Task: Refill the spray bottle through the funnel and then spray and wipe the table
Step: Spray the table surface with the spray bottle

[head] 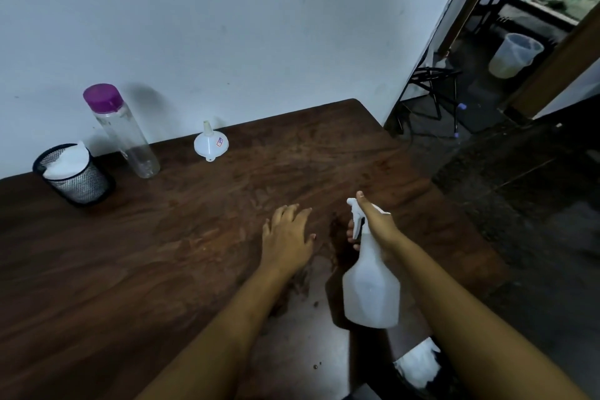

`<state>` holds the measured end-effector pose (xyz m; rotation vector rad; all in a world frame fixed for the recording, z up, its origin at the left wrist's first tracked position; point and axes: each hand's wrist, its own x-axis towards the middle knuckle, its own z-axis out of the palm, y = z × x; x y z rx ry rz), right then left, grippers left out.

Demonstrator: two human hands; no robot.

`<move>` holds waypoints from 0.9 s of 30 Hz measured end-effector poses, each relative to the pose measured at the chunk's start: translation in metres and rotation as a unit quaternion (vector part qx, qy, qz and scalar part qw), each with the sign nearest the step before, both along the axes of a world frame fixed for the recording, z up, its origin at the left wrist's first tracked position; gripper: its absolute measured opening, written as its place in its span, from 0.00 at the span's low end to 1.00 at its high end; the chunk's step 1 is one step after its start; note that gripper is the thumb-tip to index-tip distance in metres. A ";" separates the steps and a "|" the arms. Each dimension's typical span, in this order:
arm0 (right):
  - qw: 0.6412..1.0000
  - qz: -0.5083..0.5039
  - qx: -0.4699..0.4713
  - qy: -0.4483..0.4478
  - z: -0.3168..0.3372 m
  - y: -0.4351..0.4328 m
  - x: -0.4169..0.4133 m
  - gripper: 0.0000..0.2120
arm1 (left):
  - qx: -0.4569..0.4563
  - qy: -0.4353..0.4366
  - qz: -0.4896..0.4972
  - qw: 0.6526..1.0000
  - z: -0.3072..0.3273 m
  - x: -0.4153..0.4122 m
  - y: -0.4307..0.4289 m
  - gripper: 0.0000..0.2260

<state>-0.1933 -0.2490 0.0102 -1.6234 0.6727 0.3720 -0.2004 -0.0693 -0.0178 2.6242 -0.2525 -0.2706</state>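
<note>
Head view: the right hand (376,224) grips the white spray bottle (371,289) by its neck, over the near edge of the counter (130,253). The left hand (287,237) is open, fingers spread, perhaps touching the wood. The funnel (211,143) sits near the wall.

No words or numbers could be read anywhere. The only label was a small sticker (219,141) on the side of the white funnel (205,146), carrying red and blue marks, perhaps a logo or price tag, too small and blurred to make out.
</note>
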 end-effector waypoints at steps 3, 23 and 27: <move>0.999 0.020 -0.049 -0.005 -0.008 0.005 0.005 0.20 | 0.006 0.012 0.001 1.000 -0.003 0.005 -0.002 0.25; 0.999 -0.028 -0.014 0.008 -0.008 0.002 -0.003 0.13 | 0.022 0.053 -0.033 0.998 -0.013 0.021 -0.008 0.26; 0.999 -0.033 0.028 0.018 -0.002 -0.004 -0.004 0.18 | 0.025 0.053 -0.037 0.998 -0.013 0.020 -0.011 0.26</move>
